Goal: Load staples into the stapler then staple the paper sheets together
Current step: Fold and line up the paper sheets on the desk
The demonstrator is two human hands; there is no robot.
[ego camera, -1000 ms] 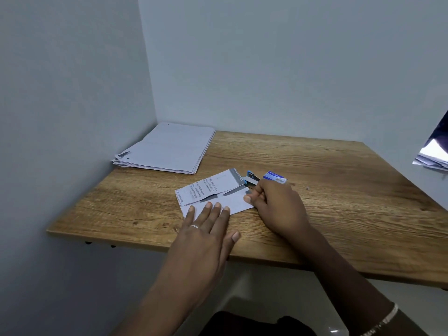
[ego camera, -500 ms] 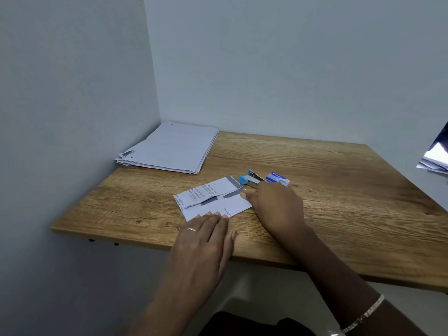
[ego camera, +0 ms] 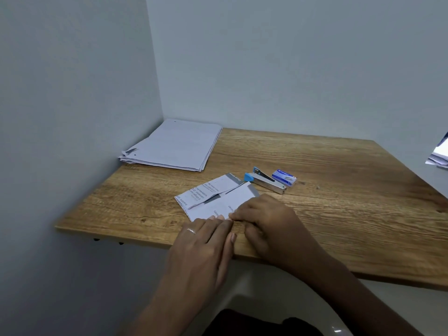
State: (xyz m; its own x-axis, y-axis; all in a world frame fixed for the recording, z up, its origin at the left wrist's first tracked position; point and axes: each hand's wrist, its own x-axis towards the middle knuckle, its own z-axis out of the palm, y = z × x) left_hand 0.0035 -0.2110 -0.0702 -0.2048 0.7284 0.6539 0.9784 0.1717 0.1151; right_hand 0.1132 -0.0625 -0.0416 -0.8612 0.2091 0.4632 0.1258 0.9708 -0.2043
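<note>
Two small printed paper sheets (ego camera: 213, 195) lie overlapped near the front of the wooden table (ego camera: 339, 190). My left hand (ego camera: 206, 246) rests flat, fingertips pressing the near edge of the lower sheet. My right hand (ego camera: 264, 219) pinches that sheet's near right corner with thumb and fingers. A small stapler (ego camera: 265, 183), blue-tipped with a silver body, lies free on the table just beyond the sheets. A blue and white staple box (ego camera: 284, 177) sits right behind it.
A thick stack of white paper (ego camera: 174, 146) fills the far left corner against the walls. More papers (ego camera: 438, 156) poke in at the right frame edge. The table's front edge runs under my wrists.
My right hand left the stapler, which now lies on the table, and moved back to the sheet's near corner. My left hand slid slightly toward me along the paper.
</note>
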